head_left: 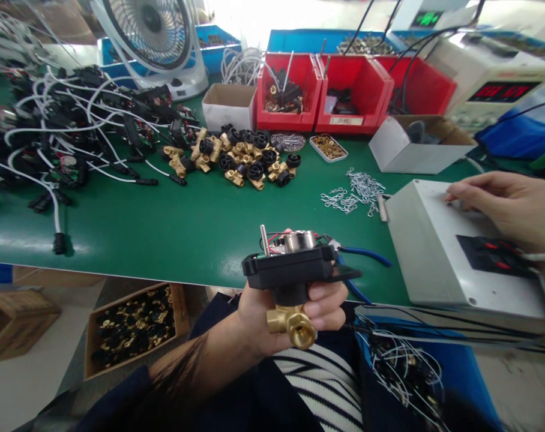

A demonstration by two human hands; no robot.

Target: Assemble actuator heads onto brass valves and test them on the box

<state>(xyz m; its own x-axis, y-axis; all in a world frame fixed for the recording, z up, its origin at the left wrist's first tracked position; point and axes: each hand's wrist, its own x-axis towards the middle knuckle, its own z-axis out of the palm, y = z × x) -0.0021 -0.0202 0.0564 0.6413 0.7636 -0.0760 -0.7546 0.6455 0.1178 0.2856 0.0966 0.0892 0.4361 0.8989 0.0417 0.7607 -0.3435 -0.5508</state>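
Note:
My left hand [272, 318] is wrapped round a motorized brass valve [295, 264], raised in front of the table edge. Its black housing is uncovered on top, showing a silver motor, red and black wires and an upright metal pin. The brass body with its round port hangs below, toward me. At the right, my right hand [515, 204] rests over the top of a grey control box [425, 240], thumb and fingertips pinched together. Something small at the fingertips is mostly hidden. Blue-handled pliers [365, 255] lie on the table behind the valve.
Brass valve bodies with black caps [249, 156] lie piled mid-table. Wire clips [358, 192] are scattered near the box. Black units with white cables [65, 132] fill the left. Red bins [353, 120], a fan [177, 87] and a power supply [488, 72] stand behind.

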